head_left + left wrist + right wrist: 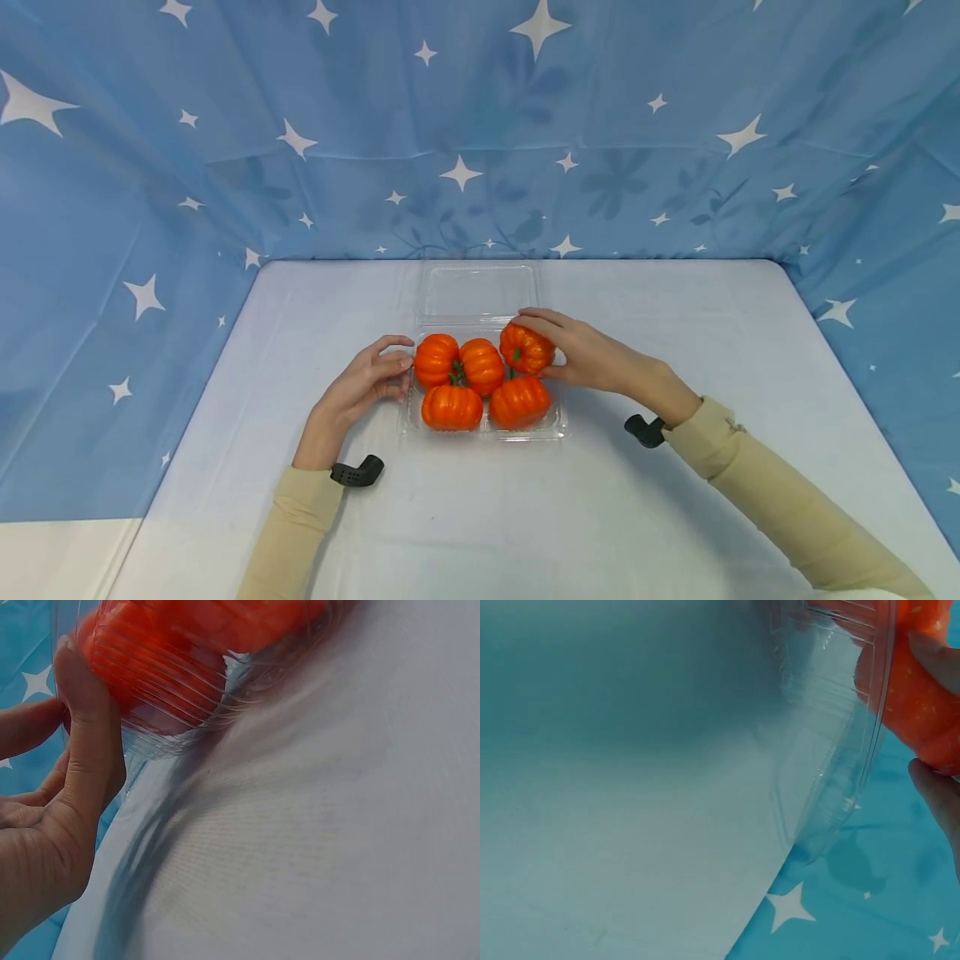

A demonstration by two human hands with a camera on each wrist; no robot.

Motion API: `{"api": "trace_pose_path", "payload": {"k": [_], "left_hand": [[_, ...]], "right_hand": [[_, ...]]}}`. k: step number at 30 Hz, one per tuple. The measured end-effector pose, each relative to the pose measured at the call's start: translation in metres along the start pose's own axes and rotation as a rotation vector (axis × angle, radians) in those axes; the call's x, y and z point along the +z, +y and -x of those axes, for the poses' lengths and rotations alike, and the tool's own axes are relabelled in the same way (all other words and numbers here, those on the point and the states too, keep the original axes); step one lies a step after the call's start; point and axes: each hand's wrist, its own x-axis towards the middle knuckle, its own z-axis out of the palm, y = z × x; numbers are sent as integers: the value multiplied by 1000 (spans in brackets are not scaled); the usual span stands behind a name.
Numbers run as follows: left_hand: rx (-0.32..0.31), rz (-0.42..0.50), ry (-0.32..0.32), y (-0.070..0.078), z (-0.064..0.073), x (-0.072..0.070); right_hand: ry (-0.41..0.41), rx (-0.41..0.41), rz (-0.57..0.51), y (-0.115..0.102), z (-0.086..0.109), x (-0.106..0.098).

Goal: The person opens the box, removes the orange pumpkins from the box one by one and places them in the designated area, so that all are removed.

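A clear plastic clamshell container (557,429) lies in the middle of the table with its lid (480,292) folded back. Inside sit several small orange pumpkins (452,408) with green stems. My right hand (588,354) grips another orange pumpkin (527,348) at the container's back right corner, thumb and fingers on opposite sides. That pumpkin (919,712) shows above the rim in the right wrist view. At the container's left side, my left hand (363,382) pinches the rim between thumb and fingers. The left wrist view shows the thumb (84,712) against the clear ribbed wall.
A white cloth covers the table (480,517) on all sides of the container. Behind and beside it hangs a blue curtain (480,125) with white stars. Black devices (358,472) are strapped at both wrists.
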Motion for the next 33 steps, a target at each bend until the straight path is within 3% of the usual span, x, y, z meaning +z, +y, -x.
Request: {"api": "trace_pose_path", "payload": {"k": [11, 21, 26, 33], "left_hand": [[-3, 10, -8, 0, 0, 1], [-1, 5, -6, 2, 0, 1], [-6, 10, -6, 2, 2, 1], [-3, 25, 7, 1, 4, 0]], "right_hand": [[141, 45, -186, 13, 14, -2], [171, 273, -400, 30, 25, -9], [207, 325, -464, 42, 32, -12], [229, 380, -470, 56, 37, -15]]}}
